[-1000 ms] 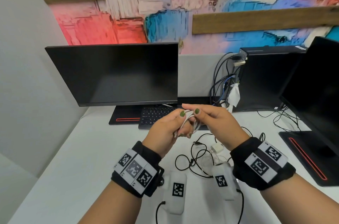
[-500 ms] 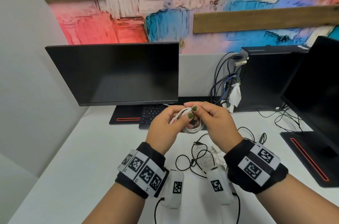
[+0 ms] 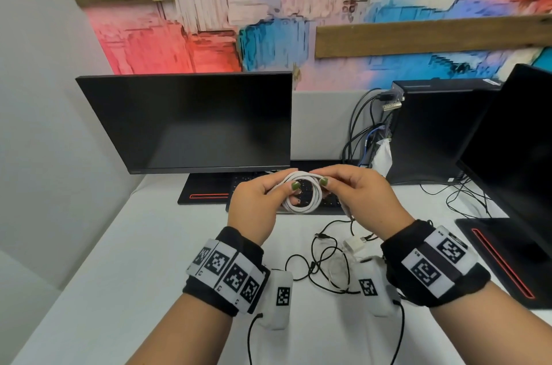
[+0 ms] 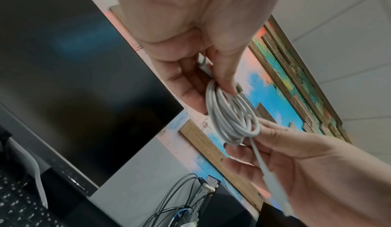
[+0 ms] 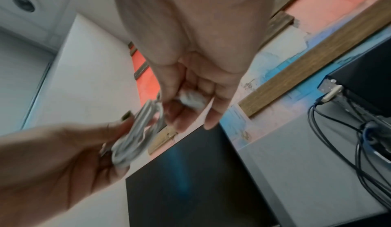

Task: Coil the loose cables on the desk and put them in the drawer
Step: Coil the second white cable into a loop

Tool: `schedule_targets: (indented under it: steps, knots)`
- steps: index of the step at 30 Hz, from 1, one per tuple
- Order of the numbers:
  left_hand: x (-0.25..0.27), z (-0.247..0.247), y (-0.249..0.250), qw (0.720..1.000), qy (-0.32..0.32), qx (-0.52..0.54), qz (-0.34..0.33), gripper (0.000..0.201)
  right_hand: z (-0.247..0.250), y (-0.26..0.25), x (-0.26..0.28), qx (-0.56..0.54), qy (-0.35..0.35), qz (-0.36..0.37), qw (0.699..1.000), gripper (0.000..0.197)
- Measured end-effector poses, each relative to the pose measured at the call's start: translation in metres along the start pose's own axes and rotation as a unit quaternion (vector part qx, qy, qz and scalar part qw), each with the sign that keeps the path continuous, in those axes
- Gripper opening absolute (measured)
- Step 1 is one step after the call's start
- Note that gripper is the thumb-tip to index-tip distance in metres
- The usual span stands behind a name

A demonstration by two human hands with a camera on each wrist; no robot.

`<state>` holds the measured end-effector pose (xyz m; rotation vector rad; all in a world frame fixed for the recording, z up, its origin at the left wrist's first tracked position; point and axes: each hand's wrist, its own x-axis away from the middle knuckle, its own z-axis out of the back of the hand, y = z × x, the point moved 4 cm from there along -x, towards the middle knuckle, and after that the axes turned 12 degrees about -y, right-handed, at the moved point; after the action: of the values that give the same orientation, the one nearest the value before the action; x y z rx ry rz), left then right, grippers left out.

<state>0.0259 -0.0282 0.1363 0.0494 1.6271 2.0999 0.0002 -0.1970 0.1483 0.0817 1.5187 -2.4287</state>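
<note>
Here, white cable coiled, both hands pinching

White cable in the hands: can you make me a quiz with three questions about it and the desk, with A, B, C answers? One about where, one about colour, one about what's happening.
1. Where is the white cable?
A. flat on the desk
B. held up between both hands
C. plugged into the monitor

2. What colour are the loose cables lying on the desk?
A. black
B. red
C. yellow

3. What state is the white cable in?
A. stretched straight
B. knotted to the keyboard
C. wound into loops

Answers:
1 B, the left hand and the right hand pinch it above the desk.
2 A, the tangle below the hands is black.
3 C, the left wrist view shows several round loops with one short end hanging free.
</note>
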Motion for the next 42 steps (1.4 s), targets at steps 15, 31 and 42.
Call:
schedule_targets:
  steps: [15, 31, 42]
  knots:
    - [0.003, -0.008, 0.011, 0.999, -0.043, 0.000, -0.023, 0.025, -0.008, -0.001, 0.004, -0.047, -0.016, -0.055, 0.997, 0.039]
    - [0.001, -0.007, 0.000, 0.990, -0.034, -0.131, -0.040, 0.024, -0.026, 0.014, 0.001, -0.141, 0.007, -0.072, 0.987, 0.030]
    - [0.003, -0.010, 0.000, 0.979, 0.000, -0.181, -0.097, 0.026, -0.034, 0.018, 0.000, -0.334, -0.028, -0.086, 0.938, 0.038]
